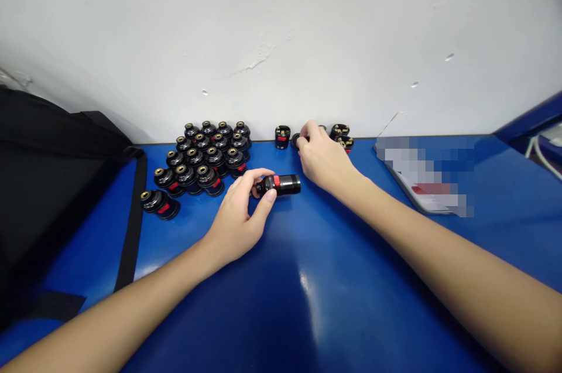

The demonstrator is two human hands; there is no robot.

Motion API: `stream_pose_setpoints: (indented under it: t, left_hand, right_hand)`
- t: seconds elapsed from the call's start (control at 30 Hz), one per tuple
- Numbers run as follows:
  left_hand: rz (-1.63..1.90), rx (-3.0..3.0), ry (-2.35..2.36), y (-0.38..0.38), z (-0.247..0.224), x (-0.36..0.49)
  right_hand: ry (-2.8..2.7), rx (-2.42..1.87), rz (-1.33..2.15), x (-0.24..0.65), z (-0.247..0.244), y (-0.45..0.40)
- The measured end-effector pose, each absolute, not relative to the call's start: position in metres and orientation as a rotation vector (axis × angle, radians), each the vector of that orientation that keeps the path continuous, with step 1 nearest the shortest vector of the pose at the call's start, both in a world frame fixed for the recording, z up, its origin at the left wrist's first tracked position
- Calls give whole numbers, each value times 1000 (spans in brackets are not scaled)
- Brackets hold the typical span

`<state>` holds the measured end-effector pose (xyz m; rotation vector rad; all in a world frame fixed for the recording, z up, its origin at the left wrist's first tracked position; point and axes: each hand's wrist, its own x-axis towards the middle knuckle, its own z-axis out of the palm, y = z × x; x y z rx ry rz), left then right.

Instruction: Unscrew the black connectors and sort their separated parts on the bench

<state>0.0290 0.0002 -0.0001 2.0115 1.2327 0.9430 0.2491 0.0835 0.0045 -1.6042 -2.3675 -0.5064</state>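
My left hand (241,215) grips a black lamp socket (287,184) with a red switch. The socket lies on its side, its open cylindrical end to the right, thumb and fingers around its narrower left end. Further back, near the wall, my right hand (325,156) has its fingers bent down and closed on a black round socket part (295,140), mostly hidden beneath them. To its left stands a socket core (282,137) with brass contacts and a red piece. More cores (341,130) sit just right of this hand, partly covered by it.
Several black socket caps (195,157) with brass-threaded tops stand in rows at the back left. A black bag (57,185) with a strap (135,215) lies at the left. A phone-like flat object (421,180), partly pixelated, rests at the right. The white wall (281,39) borders the blue table (272,303).
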Motion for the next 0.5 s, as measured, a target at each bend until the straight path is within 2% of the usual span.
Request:
stream_pose_setpoints:
  t: [0.5]
  left_hand:
    - [942,2000,1223,0,-1,29]
  right_hand:
    - [-2398,-1686,-468,244,15,84]
